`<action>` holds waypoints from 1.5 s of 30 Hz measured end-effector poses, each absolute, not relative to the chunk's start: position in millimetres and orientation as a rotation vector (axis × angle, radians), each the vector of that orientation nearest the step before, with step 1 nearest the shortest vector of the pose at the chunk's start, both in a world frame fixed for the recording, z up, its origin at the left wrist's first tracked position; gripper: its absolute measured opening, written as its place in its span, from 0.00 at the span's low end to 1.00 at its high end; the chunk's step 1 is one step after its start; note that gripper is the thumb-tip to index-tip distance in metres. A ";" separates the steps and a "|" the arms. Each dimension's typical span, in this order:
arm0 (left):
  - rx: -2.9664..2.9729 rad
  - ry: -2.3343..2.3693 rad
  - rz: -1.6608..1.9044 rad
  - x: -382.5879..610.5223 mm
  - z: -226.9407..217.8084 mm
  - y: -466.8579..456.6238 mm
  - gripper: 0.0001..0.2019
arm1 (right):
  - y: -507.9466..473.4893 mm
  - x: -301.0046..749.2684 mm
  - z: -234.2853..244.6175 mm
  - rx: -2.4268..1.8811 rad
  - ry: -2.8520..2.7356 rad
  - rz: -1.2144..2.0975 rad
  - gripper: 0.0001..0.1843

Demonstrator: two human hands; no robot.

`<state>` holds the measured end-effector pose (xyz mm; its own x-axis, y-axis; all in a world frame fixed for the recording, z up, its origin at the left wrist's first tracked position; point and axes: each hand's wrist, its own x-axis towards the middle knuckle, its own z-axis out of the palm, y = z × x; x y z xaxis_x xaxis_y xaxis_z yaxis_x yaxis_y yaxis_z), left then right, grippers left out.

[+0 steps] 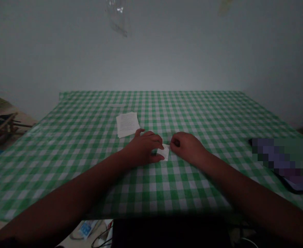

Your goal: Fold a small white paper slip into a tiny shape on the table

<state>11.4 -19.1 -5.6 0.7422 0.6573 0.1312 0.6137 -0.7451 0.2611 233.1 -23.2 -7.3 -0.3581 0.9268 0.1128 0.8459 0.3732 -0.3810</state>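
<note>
Steadying a seemingly folded paper (166, 153), the left hand (144, 147) has fingers parted; the right hand (186, 146) curls, grip unclear; stacked sheets (128, 124) lie flat.

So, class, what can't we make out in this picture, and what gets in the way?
All in the head view:
Small paper: partly covered by the left hand; its lines are too small to read.
Paper stack: print too small; the overlap hides the sheet count.
Right hand: its curled fingers hide any grip.
Dark flat object: pixelated, cut off by the right edge.
Clear plastic: cut off by the top edge.
</note>
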 end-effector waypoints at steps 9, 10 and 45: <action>2.784 1.163 0.361 13.0 -9.0 -21.4 0.16 | -22.4 229.4 -10.4 -1.353 -2.464 0.403 0.05; 2.785 1.161 0.354 13.4 -9.0 -21.4 0.16 | -21.8 227.8 -11.3 -1.359 -2.480 0.387 0.05; 2.731 1.192 0.315 14.2 -6.8 -21.2 0.16 | -49.8 223.2 5.4 -1.290 -2.738 0.347 0.06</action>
<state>14.2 -21.2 -6.8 0.6634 0.7364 0.1331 0.7060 -0.6748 0.2150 223.2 -49.8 5.4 -0.6376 0.7703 -0.0104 0.7486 0.6163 -0.2444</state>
